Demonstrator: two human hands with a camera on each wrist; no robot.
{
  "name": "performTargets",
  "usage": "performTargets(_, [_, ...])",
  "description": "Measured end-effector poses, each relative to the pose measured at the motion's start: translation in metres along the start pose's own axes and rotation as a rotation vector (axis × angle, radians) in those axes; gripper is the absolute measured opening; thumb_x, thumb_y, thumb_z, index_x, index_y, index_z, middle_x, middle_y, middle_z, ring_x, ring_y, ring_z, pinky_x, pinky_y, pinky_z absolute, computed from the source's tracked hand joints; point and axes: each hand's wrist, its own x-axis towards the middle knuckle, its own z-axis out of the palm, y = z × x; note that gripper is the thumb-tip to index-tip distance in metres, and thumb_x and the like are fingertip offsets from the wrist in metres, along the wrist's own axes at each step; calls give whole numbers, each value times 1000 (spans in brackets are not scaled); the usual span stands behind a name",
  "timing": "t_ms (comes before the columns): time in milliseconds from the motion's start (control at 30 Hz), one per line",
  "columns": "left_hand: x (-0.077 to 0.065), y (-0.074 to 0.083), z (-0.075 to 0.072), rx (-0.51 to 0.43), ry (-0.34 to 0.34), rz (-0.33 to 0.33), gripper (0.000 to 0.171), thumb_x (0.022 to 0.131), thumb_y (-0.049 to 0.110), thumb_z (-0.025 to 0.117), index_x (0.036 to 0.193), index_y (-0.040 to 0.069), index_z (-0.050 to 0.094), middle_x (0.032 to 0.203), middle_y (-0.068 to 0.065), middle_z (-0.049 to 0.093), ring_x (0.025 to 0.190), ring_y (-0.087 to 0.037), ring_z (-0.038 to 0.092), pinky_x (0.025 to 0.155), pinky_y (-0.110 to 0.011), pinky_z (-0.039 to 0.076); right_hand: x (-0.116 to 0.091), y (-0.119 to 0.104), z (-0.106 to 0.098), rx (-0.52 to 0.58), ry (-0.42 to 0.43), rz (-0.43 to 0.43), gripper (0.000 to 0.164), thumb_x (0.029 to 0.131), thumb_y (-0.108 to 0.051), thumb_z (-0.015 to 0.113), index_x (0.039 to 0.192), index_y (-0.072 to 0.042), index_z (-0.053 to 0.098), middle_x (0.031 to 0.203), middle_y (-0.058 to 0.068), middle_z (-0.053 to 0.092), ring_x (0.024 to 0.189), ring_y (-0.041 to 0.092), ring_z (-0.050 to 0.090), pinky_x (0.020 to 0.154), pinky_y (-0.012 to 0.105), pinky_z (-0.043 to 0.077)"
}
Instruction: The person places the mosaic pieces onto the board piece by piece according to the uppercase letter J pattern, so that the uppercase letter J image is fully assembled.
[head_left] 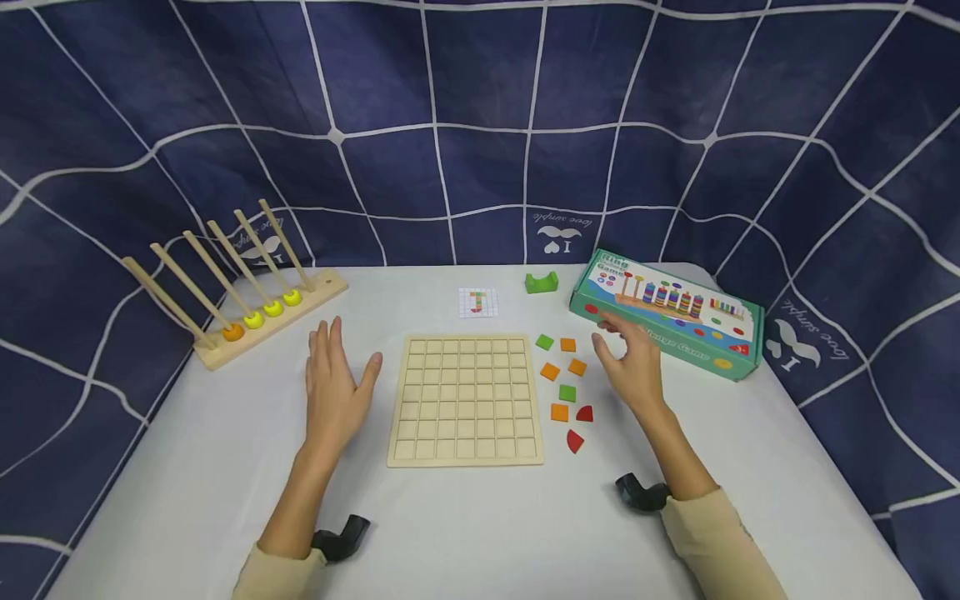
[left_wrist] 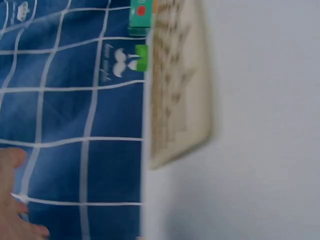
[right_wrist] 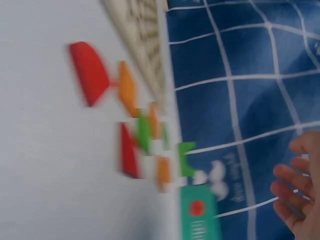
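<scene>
My left hand (head_left: pixel 334 392) is held over the table left of the wooden grid board (head_left: pixel 467 402), fingers straight, thumb apart, holding nothing. On the other side, my right hand (head_left: pixel 632 367) hovers near the green game box (head_left: pixel 667 312), its fingers loosely bent around nothing. Between that hand and the board lie loose orange squares (head_left: pixel 559 412), green squares (head_left: pixel 567 393) and red quarter-round pieces (head_left: pixel 574 442). Behind the board a small card (head_left: pixel 477 302) shows a coloured hook-shaped pattern on a grid. The right wrist view shows the relaxed fingers (right_wrist: pixel 295 192) with no piece between them.
A wooden peg stand (head_left: pixel 270 321) with upright rods and several orange and yellow beads stands at the back left. A green notched block (head_left: pixel 542 283) sits beside the card. The blue checked curtain (head_left: pixel 480 167) hangs behind the white table (head_left: pixel 465 533).
</scene>
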Motion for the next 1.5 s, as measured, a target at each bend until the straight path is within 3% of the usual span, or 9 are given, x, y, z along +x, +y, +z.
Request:
performTargets(100, [-1, -14, 11, -124, -30, -19, 74, 93, 39, 50, 148, 10, 9, 152, -18, 9, 139, -34, 4, 108, -57, 11, -8, 12, 12, 78, 3, 93, 30, 87, -16, 63, 115, -6, 63, 81, 6, 68, 73, 18, 59, 66, 31, 49])
performTargets(167, [0, -25, 18, -202, -73, -39, 75, 93, 38, 51, 148, 9, 8, 151, -18, 12, 138, -35, 9, 109, -55, 14, -11, 21, 20, 107, -20, 167, 29, 87, -18, 64, 115, -8, 64, 65, 4, 62, 56, 13, 52, 52, 23, 43])
performTargets(333, [-5, -51, 36, -354, -292, -60, 83, 91, 34, 58, 149, 11, 3, 151, -17, 13, 138, -35, 10, 109, -54, 13, -18, 40, 33, 137, -132, 347, 30, 86, -27, 66, 111, -12, 66, 43, -1, 34, 35, 10, 27, 34, 22, 20])
performTargets(433, [-12, -60, 43, -318, -418, -25, 94, 84, 38, 66, 149, 13, 3, 152, -14, 15, 138, -33, 11, 110, -55, 12, -19, 48, 40, 130, -209, 386, 31, 86, -29, 66, 112, -11, 66, 42, -3, 32, 34, 12, 29, 33, 24, 20])
performTargets(567, [-21, -63, 50, -128, -499, 108, 111, 67, 57, 74, 149, 12, 14, 151, -10, 20, 138, -30, 13, 111, -52, 7, -17, 55, 46, 85, -251, 352, 32, 86, -25, 66, 113, -9, 66, 44, -1, 34, 36, 17, 34, 35, 24, 22])
performTargets(667, [-25, -62, 52, 7, -518, 210, 118, 57, 71, 70, 146, 9, 24, 151, -9, 20, 139, -28, 13, 112, -48, 5, -13, 57, 48, 53, -256, 319, 30, 86, -21, 67, 113, -9, 66, 45, 1, 34, 37, 19, 35, 36, 24, 23])
performTargets(767, [-27, -60, 52, 77, -520, 259, 122, 53, 77, 67, 144, 6, 29, 152, -9, 18, 139, -27, 13, 112, -46, 5, -8, 59, 49, 21, -269, 299, 29, 86, -20, 66, 113, -9, 67, 45, 1, 34, 38, 19, 35, 37, 24, 23])
performTargets(1067, [-29, -54, 53, 73, -531, 261, 128, 49, 78, 67, 143, 1, 28, 152, -13, 16, 139, -26, 12, 112, -47, 4, -1, 56, 54, -121, -363, 302, 33, 88, -27, 63, 118, -12, 65, 47, 1, 35, 44, 20, 36, 44, 28, 28])
performTargets(1500, [-29, -56, 56, 75, -527, 261, 128, 48, 79, 67, 143, 2, 29, 152, -13, 16, 139, -26, 13, 112, -47, 4, -1, 53, 56, -193, -388, 327, 33, 88, -29, 64, 116, -13, 65, 50, 3, 38, 50, 21, 38, 48, 30, 29])
